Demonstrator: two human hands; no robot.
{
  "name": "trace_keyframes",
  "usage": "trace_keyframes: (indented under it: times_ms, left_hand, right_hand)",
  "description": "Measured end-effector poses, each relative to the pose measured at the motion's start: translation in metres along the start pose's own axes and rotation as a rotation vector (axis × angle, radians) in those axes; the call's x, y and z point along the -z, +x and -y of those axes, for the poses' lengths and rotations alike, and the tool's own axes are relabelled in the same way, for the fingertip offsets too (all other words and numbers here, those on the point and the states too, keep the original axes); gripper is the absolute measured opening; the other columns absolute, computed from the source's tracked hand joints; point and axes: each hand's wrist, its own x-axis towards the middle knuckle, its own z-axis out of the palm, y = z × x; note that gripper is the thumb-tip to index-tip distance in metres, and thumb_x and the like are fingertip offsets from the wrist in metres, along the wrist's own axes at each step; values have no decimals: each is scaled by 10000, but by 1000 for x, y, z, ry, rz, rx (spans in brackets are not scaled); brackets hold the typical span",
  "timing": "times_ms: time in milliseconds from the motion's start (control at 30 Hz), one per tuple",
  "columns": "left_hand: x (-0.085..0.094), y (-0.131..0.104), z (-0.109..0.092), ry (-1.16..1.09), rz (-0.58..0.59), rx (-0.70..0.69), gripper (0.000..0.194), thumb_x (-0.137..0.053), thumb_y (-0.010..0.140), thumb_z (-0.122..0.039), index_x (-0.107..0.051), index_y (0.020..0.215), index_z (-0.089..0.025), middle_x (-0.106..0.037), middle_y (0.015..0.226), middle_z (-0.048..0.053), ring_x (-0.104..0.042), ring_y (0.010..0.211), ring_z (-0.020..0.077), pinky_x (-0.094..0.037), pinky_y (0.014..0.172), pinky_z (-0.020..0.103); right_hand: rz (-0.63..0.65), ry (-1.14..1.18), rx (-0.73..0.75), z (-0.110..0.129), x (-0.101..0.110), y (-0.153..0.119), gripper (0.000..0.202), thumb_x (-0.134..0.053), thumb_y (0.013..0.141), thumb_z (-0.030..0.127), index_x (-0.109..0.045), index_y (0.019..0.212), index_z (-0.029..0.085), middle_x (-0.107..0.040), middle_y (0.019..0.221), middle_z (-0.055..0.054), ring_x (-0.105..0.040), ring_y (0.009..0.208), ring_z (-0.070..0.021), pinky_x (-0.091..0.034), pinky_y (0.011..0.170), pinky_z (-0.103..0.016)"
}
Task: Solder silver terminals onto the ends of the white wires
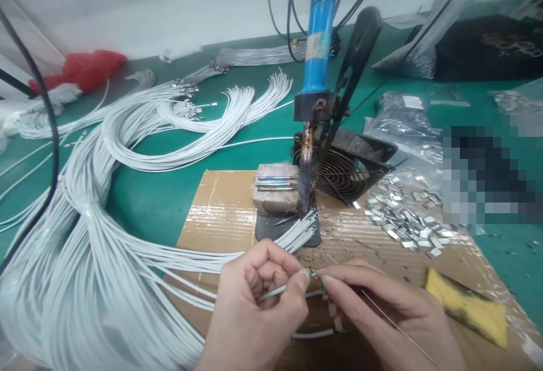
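Note:
My left hand (263,303) pinches a white cable (274,292) close to its end, between thumb and index finger. Facing it, my right hand (382,309) is closed, its thumb and index fingertips meeting the cable's tip at a tiny part too small to make out. A thin silvery solder wire (394,321) runs through my right hand. Just beyond the hands, the blue-handled soldering iron (317,65) stands clamped upright, tip down. Stripped ends of a white cable bundle (299,234) lie under that tip. Small metal connector pieces hang partly hidden below my right fingers.
A large cable bundle (97,258) fills the left side. Behind the iron sit a grimy block (275,201) with metal rods and a black fan (352,167). Loose metal tabs (409,218) and a yellow sponge (466,306) lie right on the cardboard (220,201).

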Motion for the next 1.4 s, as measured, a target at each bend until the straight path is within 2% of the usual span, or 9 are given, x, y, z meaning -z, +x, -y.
trace_keyframes:
  times_ms: [300, 400, 533, 700, 800, 1033, 1200, 1400]
  left_hand:
    - [0, 1, 1, 8, 9, -6, 174, -735, 672, -245, -585, 617, -177, -421, 469, -105, -263, 455, 39, -181, 469, 181]
    - [0, 1, 3, -3, 2, 2, 168, -744, 678, -252, -604, 622, -178, -453, 461, -97, -303, 430, 40, -223, 448, 171]
    - [0, 2, 5, -29, -10, -18, 170, -752, 670, -257, -620, 617, -163, -493, 491, -79, -376, 438, 43, -271, 462, 156]
    - [2, 2, 5, -11, 9, -27, 166, -758, 671, -248, -624, 633, -158, -425, 478, -95, -308, 461, 45, -209, 480, 167]
    - [4, 3, 9, 15, 21, -30, 170, -765, 664, -232, -615, 623, -165, -439, 495, -80, -289, 478, 52, -188, 491, 186]
    - [5, 4, 17, 57, 44, -101, 159, -749, 699, -239, -621, 629, -175, -677, 677, 20, -306, 482, 57, -187, 478, 228]
    - [4, 3, 15, 67, 47, -113, 171, -747, 694, -228, -607, 618, -168, -692, 718, 9, -321, 491, 50, -211, 480, 220]
    - [3, 2, 15, 70, 40, -125, 178, -737, 697, -230, -594, 613, -167, -679, 733, 5, -321, 494, 50, -201, 480, 230]
  right_hand:
    - [6, -6, 48, 4, 1, -3, 91, -806, 857, 308, -887, 897, 321, -750, 716, -28, -695, 597, -155, -565, 534, -174]
    - [-50, -38, 41, 2, 2, -3, 79, -819, 838, 337, -885, 866, 306, -761, 701, -30, -693, 564, -152, -561, 507, -162]
    - [-141, -41, -66, -4, 3, -3, 150, -838, 812, 411, -874, 841, 268, -758, 637, -32, -708, 522, -161, -564, 481, -152]
    - [-164, -20, -65, -4, 2, -2, 176, -841, 802, 437, -870, 810, 263, -766, 643, -38, -732, 568, -169, -571, 509, -151]
    - [-157, -8, -20, 2, -1, 1, 129, -838, 807, 394, -864, 780, 271, -782, 679, -30, -747, 606, -173, -583, 545, -156]
    - [-122, -21, 33, 7, -3, 3, 83, -821, 830, 343, -858, 785, 285, -805, 781, -21, -745, 651, -156, -579, 585, -145]
    - [-56, -6, 15, 2, -3, 2, 108, -806, 859, 354, -840, 794, 276, -770, 804, -20, -737, 702, -158, -582, 603, -155]
    - [-69, 2, 36, 4, -4, 3, 110, -816, 849, 319, -821, 755, 260, -760, 799, -16, -743, 718, -156, -590, 633, -153]
